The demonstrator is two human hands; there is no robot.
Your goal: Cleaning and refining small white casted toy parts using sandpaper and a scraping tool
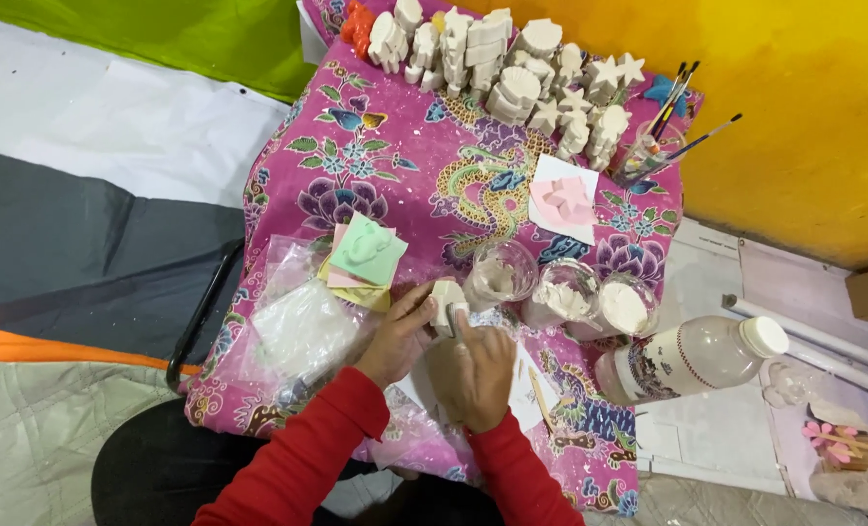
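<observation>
My left hand (398, 338) and my right hand (475, 375) meet over the front of a small table draped in a pink floral cloth (424, 166). Together they hold a small white plaster figure (445, 295), my left fingers on its left side and my right fingers on its lower right. A thin dark tool seems pinched in my right fingers against the figure. Both arms wear red sleeves. White paper (527, 394) lies under my right hand.
Three clear cups (500, 273) with white plaster stand just beyond my hands. A capped plastic bottle (692, 357) lies at the right. Many white plaster figures (512, 73) crowd the far edge, beside a brush jar (648, 151). Coloured papers (366, 255), plastic bags (302, 326) and pink pieces (565, 200) lie around.
</observation>
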